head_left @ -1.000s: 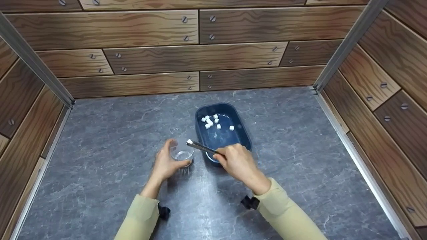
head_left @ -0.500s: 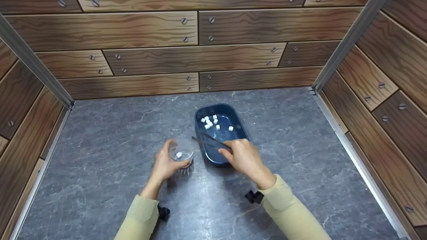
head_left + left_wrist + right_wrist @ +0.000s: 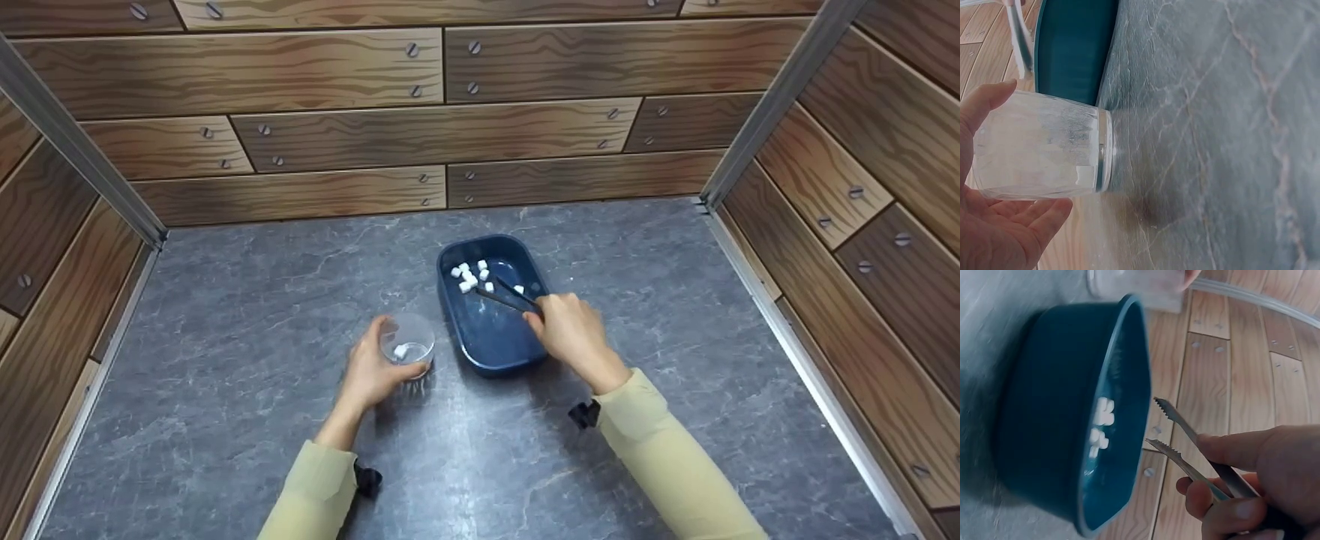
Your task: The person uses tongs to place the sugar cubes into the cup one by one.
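Note:
My left hand (image 3: 373,370) holds a clear cup (image 3: 1044,149) upright on the grey surface, thumb and fingers curved around its sides. One white cube (image 3: 401,351) lies at the bottom of the cup. In my right hand (image 3: 576,334) are metal tongs (image 3: 1190,453) with toothed tips, spread apart with nothing between them. The tongs are above a dark blue tub (image 3: 491,358), just right of the cup. Several small white cubes (image 3: 469,277) lie in the tub, mostly gathered toward its far left part.
The grey marbled tabletop (image 3: 262,300) spreads around the cup and tub. Wood-patterned panels (image 3: 337,135) stand at the back and both sides, with metal strips (image 3: 795,367) along the side edges.
The tongs let go of a white cube, which dropped into the cup. My right hand then moved right and away from me, over the tub. The left hand stayed in place.

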Tool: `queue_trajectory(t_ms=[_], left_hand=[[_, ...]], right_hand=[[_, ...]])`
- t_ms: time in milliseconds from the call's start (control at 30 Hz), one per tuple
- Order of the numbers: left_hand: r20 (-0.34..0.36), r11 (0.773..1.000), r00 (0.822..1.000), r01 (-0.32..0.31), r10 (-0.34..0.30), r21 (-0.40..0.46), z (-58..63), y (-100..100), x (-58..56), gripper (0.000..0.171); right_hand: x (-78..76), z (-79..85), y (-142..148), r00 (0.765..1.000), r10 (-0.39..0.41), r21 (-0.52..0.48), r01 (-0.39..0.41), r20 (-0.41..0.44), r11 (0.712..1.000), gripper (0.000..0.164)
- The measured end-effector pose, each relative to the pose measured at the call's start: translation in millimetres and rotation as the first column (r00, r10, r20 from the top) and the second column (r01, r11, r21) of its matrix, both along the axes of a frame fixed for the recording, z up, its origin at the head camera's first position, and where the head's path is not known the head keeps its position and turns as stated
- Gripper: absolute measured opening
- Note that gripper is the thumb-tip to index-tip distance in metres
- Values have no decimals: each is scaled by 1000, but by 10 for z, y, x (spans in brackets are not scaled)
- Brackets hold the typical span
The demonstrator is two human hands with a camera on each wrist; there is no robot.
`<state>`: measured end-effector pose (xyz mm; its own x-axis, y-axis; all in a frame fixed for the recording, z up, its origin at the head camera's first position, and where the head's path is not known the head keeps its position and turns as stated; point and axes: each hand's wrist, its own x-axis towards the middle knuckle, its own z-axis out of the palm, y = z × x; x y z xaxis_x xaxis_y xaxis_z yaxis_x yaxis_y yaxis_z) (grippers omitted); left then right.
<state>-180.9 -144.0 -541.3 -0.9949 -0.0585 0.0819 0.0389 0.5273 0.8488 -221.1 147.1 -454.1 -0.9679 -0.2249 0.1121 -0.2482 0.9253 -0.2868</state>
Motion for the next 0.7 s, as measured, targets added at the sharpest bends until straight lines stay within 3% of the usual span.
queue_trajectory(t_ms=[533, 700], left_hand=[[-2, 1000, 1000, -3, 3, -5, 4, -10, 8, 87], [-1, 1000, 1000, -1, 1, -7, 7, -4, 7, 87]], right_hand=[[-207, -205, -81, 994, -38, 125, 24, 107, 992, 27], [-227, -246, -146, 995, -36, 138, 22, 98, 990, 27]])
